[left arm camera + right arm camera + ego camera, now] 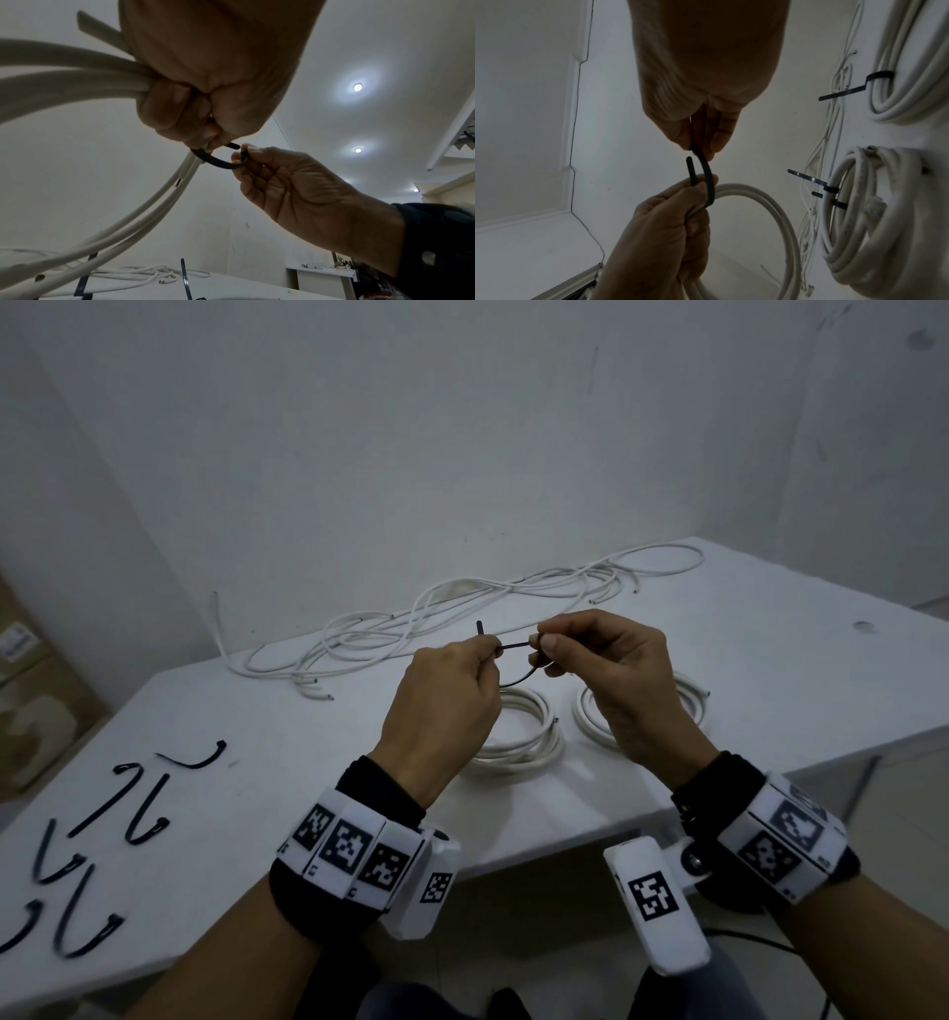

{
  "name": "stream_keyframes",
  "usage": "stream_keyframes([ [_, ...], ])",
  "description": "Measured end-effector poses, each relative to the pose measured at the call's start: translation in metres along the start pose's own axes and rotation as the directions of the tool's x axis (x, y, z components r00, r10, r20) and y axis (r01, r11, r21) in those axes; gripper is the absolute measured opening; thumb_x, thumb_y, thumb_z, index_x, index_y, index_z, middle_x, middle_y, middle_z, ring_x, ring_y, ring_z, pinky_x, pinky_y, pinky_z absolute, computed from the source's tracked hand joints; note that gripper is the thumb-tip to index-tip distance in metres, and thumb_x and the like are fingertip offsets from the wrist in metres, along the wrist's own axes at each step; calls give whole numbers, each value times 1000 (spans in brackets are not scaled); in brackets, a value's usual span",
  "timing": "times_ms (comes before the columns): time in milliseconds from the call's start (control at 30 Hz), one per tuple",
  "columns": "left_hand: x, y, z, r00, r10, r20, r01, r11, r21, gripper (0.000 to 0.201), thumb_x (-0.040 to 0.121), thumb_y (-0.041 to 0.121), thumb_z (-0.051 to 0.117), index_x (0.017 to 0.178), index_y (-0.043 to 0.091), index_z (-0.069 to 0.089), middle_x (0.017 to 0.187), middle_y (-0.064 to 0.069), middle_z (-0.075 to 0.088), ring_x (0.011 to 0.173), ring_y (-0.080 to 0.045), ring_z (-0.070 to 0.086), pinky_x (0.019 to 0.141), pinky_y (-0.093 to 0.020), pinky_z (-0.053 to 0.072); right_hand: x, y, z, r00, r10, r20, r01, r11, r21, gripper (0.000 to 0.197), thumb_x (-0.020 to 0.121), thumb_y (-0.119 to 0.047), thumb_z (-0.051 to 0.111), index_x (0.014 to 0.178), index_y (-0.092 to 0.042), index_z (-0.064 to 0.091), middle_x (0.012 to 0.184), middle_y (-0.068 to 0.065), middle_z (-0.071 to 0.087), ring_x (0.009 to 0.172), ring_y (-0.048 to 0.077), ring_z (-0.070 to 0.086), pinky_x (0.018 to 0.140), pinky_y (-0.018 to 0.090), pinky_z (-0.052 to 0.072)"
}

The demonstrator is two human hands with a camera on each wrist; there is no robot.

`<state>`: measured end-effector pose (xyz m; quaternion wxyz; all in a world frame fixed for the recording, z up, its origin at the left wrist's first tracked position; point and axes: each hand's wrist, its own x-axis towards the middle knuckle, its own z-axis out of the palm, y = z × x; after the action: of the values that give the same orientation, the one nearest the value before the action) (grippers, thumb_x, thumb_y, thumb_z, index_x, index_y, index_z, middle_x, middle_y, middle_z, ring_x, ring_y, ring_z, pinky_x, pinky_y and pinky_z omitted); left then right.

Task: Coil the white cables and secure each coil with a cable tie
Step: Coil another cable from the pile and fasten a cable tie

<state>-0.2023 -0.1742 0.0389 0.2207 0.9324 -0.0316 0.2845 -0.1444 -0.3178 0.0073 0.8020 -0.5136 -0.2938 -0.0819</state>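
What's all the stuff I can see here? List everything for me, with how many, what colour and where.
held coil: one, white, gripped in the left hand above the table.
held cable tie: one, black, looped round the held coil, its ends not yet joined.
tied coils: two, white, on the table under the hands, each with a black tie.
loose cables: a tangle, white, along the table's far edge; count unclear.
spare cable ties: about seven, black, near left of the table.
table: one, white, against the wall.
cardboard box: one, brown, far left.
ceiling lights: three, white, overhead.
left hand: holds coil and tie tail.
right hand: pinches the tie's other end.
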Motion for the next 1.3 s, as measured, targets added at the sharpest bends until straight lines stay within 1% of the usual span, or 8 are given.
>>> stream_keyframes([
  [133, -1, 3, -1, 1000, 18, -5, -18, 1000, 15, 28, 94, 11, 47, 109, 13, 71, 79, -9, 70, 69, -24, 57, 64, -33, 43, -2, 2, -2, 1000, 20, 1, -20, 1000, 2, 16, 82, 8, 62, 85, -6, 69, 76, 5, 71, 71, 21, 67, 65, 24, 52],
  [267, -1, 4, -1, 999, 36, -7, -36, 999, 39, 27, 93, 11, 47, 106, 12, 71, 74, -9, 68, 68, -27, 58, 65, -41, 46, -2, 4, -1, 1000, 27, 0, -27, 1000, 3, 16, 82, 9, 63, 86, -5, 69, 71, 3, 71, 69, 18, 67, 64, 22, 51],
  [367, -1, 4, 0, 999, 53, 4, -54, 996, 78, 25, 94, 12, 46, 102, 13, 69, 71, -7, 65, 66, -27, 57, 61, -38, 45, -2, 5, -1, 1000, 28, -4, -28, 1000, 6, 16, 81, 9, 63, 87, -4, 70, 71, 4, 71, 68, 19, 66, 64, 23, 51],
  [467, -2, 3, 1, 998, 59, 19, -60, 992, 106, 22, 95, 13, 45, 97, 12, 67, 67, -3, 60, 63, -26, 55, 56, -33, 38, -2, 6, -1, 1000, 23, -10, -23, 1000, 9, 16, 81, 9, 63, 87, -4, 70, 71, 3, 71, 68, 20, 66, 64, 23, 51],
  [600, -1, 5, 2, 998, 59, 23, -62, 987, 150, 22, 95, 14, 45, 97, 12, 66, 65, 0, 55, 61, -24, 51, 56, -31, 32, -3, 7, -4, 1000, 26, -16, -26, 999, 40, 14, 82, 7, 62, 88, -4, 69, 76, 4, 72, 71, 21, 67, 65, 24, 52],
  [800, -1, 8, 2, 998, 53, 21, -55, 984, 168, 24, 95, 15, 44, 102, 13, 67, 72, -8, 63, 65, -27, 55, 57, -33, 38, -5, 11, -8, 998, 56, 1, -56, 994, 97, 12, 84, 5, 59, 91, -3, 65, 83, 5, 72, 77, 23, 69, 69, 26, 53],
  [1000, 0, 11, 3, 998, 52, 36, -59, 975, 215, 26, 96, 16, 42, 107, 13, 65, 80, -11, 67, 71, -30, 58, 59, -34, 39, -6, 10, -8, 998, 70, 0, -70, 990, 119, 12, 83, 6, 60, 89, -3, 66, 80, 3, 72, 76, 21, 69, 70, 25, 54],
  [1300, -1, 12, 4, 997, 44, 60, -59, 959, 277, 23, 95, 13, 41, 101, 11, 63, 76, -12, 64, 70, -31, 56, 58, -34, 35, -6, 12, -8, 999, 53, -5, -52, 996, 77, 14, 81, 8, 62, 86, -3, 68, 73, 1, 71, 71, 19, 68, 65, 22, 52],
])
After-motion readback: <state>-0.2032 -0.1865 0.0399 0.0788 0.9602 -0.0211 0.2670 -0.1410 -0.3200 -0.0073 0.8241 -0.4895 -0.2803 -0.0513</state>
